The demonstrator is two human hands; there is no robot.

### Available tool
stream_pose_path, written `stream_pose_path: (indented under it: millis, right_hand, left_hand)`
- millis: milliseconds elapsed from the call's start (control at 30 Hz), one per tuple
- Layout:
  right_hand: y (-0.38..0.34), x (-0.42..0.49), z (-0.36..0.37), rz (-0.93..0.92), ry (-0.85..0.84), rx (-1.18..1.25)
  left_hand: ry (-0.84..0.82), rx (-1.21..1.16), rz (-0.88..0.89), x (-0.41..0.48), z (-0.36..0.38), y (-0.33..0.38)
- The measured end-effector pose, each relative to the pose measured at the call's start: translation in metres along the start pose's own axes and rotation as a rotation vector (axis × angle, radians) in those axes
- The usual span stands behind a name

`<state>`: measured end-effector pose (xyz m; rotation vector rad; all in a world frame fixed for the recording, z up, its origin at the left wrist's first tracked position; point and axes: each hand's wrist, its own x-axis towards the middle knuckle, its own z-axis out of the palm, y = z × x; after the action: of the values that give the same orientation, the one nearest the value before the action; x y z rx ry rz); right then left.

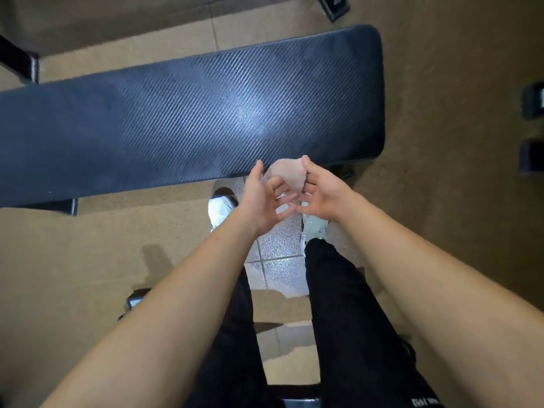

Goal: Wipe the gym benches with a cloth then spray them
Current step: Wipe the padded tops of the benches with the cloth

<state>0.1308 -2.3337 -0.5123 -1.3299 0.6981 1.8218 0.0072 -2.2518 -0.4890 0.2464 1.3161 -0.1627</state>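
Note:
A black padded gym bench (pixel 188 113) with a ribbed surface runs across the upper half of the view, its right end rounded. At its near edge a small pale cloth (pixel 287 173) is held between both hands. My left hand (pixel 263 198) has its fingers spread and partly curled under the cloth's left side. My right hand (pixel 321 195) pinches the cloth's right side with thumb and fingers. Both hands hover just in front of the bench edge, above my shoes. No spray bottle is in view.
I stand on a brown mat over shiny grey floor tiles (pixel 276 254). A black bench foot (pixel 63 206) sticks out at lower left of the pad. Black equipment parts sit at the right edge (pixel 532 131), top (pixel 332 7) and upper left (pixel 20 63).

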Motion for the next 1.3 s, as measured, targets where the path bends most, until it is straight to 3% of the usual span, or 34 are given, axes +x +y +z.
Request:
stream_pose_path:
  millis: [67, 133, 200, 267, 333, 400, 633, 800, 900, 1033, 1133, 1300]
  right_hand:
    - [0.006, 0.017, 0.005, -0.04, 0.06, 0.058]
    - [0.013, 0.034, 0.002, -0.029, 0.138, 0.161]
    - [0.018, 0.045, -0.004, -0.012, 0.172, 0.302]
    - [0.014, 0.045, -0.008, -0.025, 0.163, 0.471]
    - [0.006, 0.035, -0.007, -0.088, 0.134, 0.646]
    - [-0.003, 0.026, -0.008, -0.128, 0.129, 0.787]
    - [-0.018, 0.004, -0.049, -0.205, 0.169, 0.915]
    - [-0.039, -0.013, -0.085, -0.31, 0.32, 0.629]
    - [-0.057, -0.019, -0.095, -0.395, 0.493, 0.439]
    - [-0.097, -0.017, -0.092, -0.571, 0.686, -0.023]
    - [-0.134, -0.017, -0.08, -0.634, 0.647, -0.237]
    - [-0.181, -0.024, -0.057, -0.741, 0.563, -0.29]
  left_hand:
    - [0.056, 0.054, -0.004, 0.001, -0.006, 0.007]
    - [0.215, 0.173, 0.056, 0.003, -0.016, 0.011]
    - [0.437, 0.325, 0.263, 0.005, -0.024, 0.013]
    - [0.564, 0.655, 0.516, 0.007, -0.031, 0.017]
    - [0.552, 1.104, 0.632, 0.008, -0.034, 0.021]
    - [0.505, 1.363, 0.615, 0.008, -0.03, 0.023]
    - [0.495, 1.542, 0.479, 0.007, -0.017, 0.008]
    - [0.503, 1.521, 0.405, 0.009, -0.004, 0.009]
    - [0.497, 1.518, 0.374, 0.011, 0.0, 0.011]
    - [0.49, 1.545, 0.367, 0.011, 0.001, 0.013]
    - [0.462, 1.576, 0.349, 0.01, -0.003, 0.016]
    - [0.389, 1.519, 0.318, 0.006, -0.012, 0.027]
